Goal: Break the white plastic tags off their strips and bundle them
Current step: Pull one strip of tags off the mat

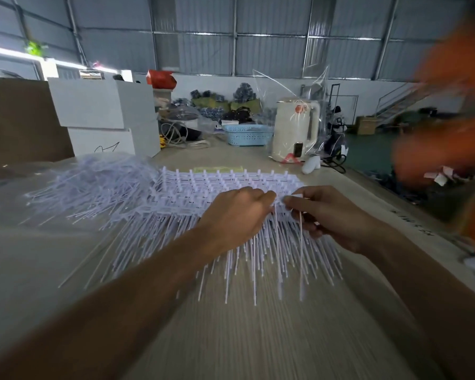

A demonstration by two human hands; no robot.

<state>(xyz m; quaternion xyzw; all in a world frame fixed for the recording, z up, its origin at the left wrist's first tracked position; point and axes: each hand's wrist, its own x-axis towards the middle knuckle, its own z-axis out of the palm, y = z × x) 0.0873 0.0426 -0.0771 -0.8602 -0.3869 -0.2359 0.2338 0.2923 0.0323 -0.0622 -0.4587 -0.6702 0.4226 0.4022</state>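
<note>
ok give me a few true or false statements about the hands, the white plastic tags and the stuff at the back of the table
1. Both hands, the left hand and the right hand, are on the white plastic tag strips. True.
2. The cream electric kettle lies on its side. False: it stands upright.
3. The light blue perforated plastic basket sits left of the kettle. True.
4. The loose heap of thin white plastic stems lies right of the hands. False: it lies left.
</note>
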